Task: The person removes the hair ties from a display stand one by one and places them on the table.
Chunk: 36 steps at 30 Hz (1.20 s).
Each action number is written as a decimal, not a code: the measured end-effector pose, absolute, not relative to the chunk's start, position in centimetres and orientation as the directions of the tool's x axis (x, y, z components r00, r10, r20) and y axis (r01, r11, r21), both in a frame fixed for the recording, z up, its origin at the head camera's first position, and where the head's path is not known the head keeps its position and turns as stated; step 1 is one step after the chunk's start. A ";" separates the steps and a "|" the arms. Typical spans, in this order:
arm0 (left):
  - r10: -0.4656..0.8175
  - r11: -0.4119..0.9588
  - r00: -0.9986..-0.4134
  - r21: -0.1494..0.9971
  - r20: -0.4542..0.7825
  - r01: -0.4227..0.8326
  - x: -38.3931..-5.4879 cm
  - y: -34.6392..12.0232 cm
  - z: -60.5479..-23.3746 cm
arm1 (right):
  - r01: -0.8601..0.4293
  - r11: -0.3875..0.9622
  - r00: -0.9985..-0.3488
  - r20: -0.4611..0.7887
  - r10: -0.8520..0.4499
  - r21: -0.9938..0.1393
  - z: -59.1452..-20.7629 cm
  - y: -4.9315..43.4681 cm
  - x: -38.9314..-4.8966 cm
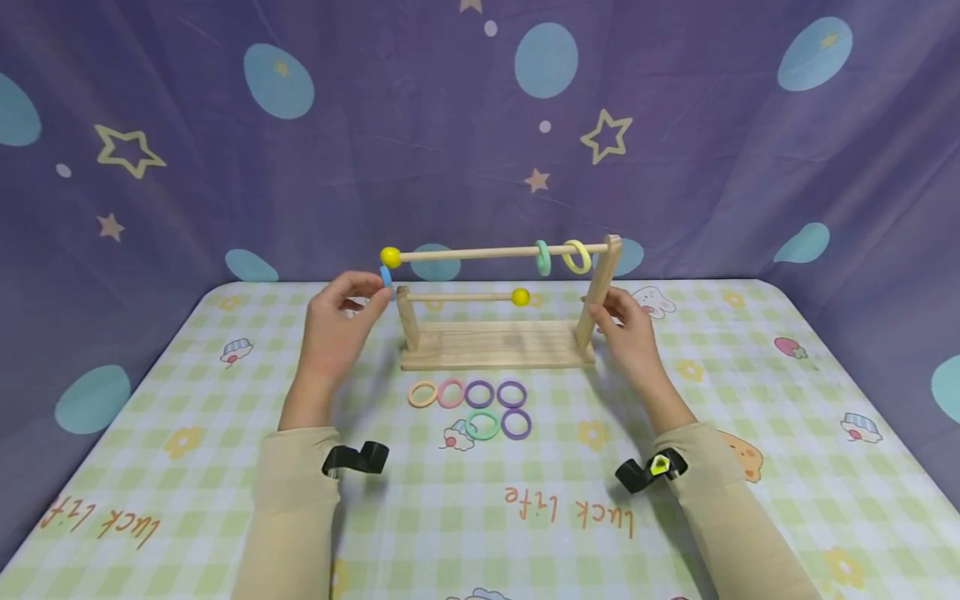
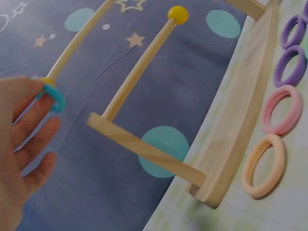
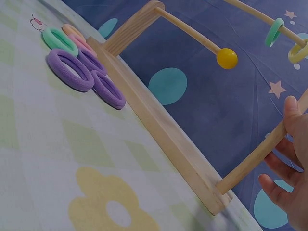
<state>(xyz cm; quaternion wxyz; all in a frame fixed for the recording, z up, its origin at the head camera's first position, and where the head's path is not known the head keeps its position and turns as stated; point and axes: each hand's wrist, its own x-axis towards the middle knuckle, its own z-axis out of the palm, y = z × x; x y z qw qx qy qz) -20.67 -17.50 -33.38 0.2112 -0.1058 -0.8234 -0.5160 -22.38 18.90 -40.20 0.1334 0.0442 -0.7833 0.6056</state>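
Note:
Between thumb and fingertips, my left hand (image 1: 337, 321) pinches a blue hair tie (image 2: 58, 99). The tie is right at the yellow ball (image 1: 391, 257) that caps the upper rod (image 1: 472, 253) of a wooden stand (image 1: 495, 343). In the left wrist view the hand's other fingers are spread and overlap part of the tie. My right hand (image 1: 630, 333) grips the stand's tall right post (image 1: 600, 292), thumb in front and fingers behind. A green hair tie (image 1: 543, 258) and a yellow hair tie (image 1: 586, 255) hang on the upper rod towards that post.
A shorter rod (image 1: 457, 297) with a yellow ball (image 1: 521, 297) extends from the low left post (image 1: 408, 321). In front of the base lie an orange hair tie (image 1: 422, 406), a pink one (image 1: 451, 406), a green one (image 1: 482, 438) and several purple ones (image 1: 516, 437). A curtain (image 1: 465, 167) hangs behind the table.

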 end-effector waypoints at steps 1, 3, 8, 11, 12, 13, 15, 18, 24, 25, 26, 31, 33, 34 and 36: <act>-0.014 0.445 -0.893 0.802 0.451 0.398 -20.6 -17.6 -33.4 | -0.231 0.261 -0.960 0.263 0.093 -0.937 -40.2 18.9 -22.4; 0.046 0.447 -0.903 0.799 0.428 0.402 -20.6 -17.8 -33.4 | -0.232 0.260 -0.960 0.263 0.094 -0.937 -40.2 19.0 -22.4; 0.199 0.499 -0.937 0.794 0.286 0.348 -20.7 -18.0 -33.4 | -0.240 0.261 -0.958 0.271 0.090 -0.935 -40.3 19.0 -22.4; 0.283 0.530 -0.941 0.788 0.185 0.314 -20.8 -18.0 -33.6 | -0.243 0.266 -0.958 0.274 0.086 -0.933 -40.3 19.0 -22.3; 0.307 0.535 -0.938 0.787 0.158 0.308 -20.8 -18.0 -33.6 | -0.242 0.267 -0.958 0.273 0.085 -0.933 -40.3 19.0 -22.3; 0.328 0.538 -0.935 0.787 0.134 0.302 -20.8 -17.9 -33.7 | -0.240 0.267 -0.959 0.271 0.085 -0.933 -40.3 19.0 -22.3; 0.363 0.547 -0.927 0.782 0.098 0.297 -20.8 -17.8 -33.9 | -0.237 0.266 -0.960 0.267 0.085 -0.935 -40.3 18.9 -22.3; 0.399 0.551 -0.915 0.782 0.061 0.292 -20.8 -17.7 -34.1 | -0.232 0.263 -0.961 0.262 0.087 -0.937 -40.3 18.9 -22.3; 0.450 0.539 -0.893 0.800 -0.010 0.263 -20.7 -17.4 -34.5 | -0.229 0.262 -0.961 0.260 0.092 -0.938 -40.2 18.9 -22.3; 0.460 0.532 -0.888 0.806 -0.019 0.259 -20.7 -17.4 -34.6 | -0.230 0.263 -0.961 0.261 0.091 -0.937 -40.2 18.9 -22.3; 0.468 0.527 -0.883 0.811 -0.027 0.254 -20.8 -17.3 -34.7 | -0.229 0.265 -0.961 0.261 0.091 -0.937 -40.2 18.9 -22.2; 0.495 0.505 -0.866 0.835 -0.071 0.220 -21.0 -16.7 -35.4 | -0.236 0.269 -0.960 0.267 0.084 -0.934 -40.1 18.8 -22.2; 0.508 0.503 -0.857 0.837 -0.084 0.216 -21.1 -16.5 -35.7 | -0.240 0.265 -0.959 0.270 0.084 -0.934 -40.1 18.8 -22.2; 0.517 0.502 -0.852 0.837 -0.089 0.217 -21.1 -16.4 -35.7 | -0.240 0.265 -0.959 0.270 0.084 -0.934 -40.1 18.8 -22.2; 0.535 0.506 -0.839 0.834 -0.102 0.221 -21.1 -16.3 -35.9 | -0.242 0.266 -0.958 0.273 0.086 -0.933 -40.1 18.8 -22.3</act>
